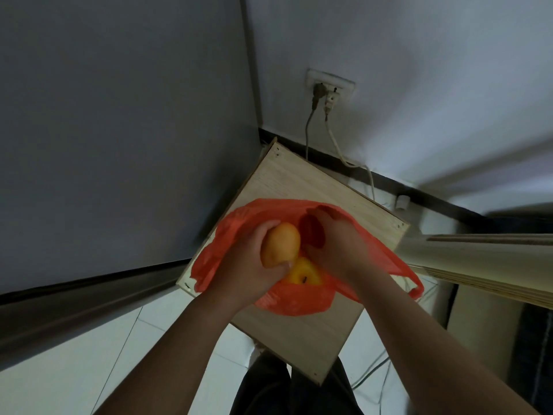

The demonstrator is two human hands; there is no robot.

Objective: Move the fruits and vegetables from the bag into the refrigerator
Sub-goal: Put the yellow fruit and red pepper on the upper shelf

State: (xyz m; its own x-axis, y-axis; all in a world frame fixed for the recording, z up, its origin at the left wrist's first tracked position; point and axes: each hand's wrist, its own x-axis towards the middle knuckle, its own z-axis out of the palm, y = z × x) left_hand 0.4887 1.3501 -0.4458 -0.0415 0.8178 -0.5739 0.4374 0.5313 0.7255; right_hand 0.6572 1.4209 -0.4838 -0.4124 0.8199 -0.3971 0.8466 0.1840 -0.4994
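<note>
The orange-yellow mango (281,244) sits in the left hand (248,260), fingers curled round it, just above the mouth of the red bag (287,301) on the wooden table (299,181). The right hand (336,245) reaches into the bag beside a red fruit (312,232); whether its fingers grip it cannot be told. A yellow apple (302,274) lies in the bag between the hands.

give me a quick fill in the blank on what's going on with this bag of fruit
1. The left hand grips a ____ over the open orange plastic bag.
2. The fruit with the dark stem, lying in the bag, is ____ in colour.
3. The bag rests on a small ____ table.

Missing words: mango; yellow; wooden
</note>
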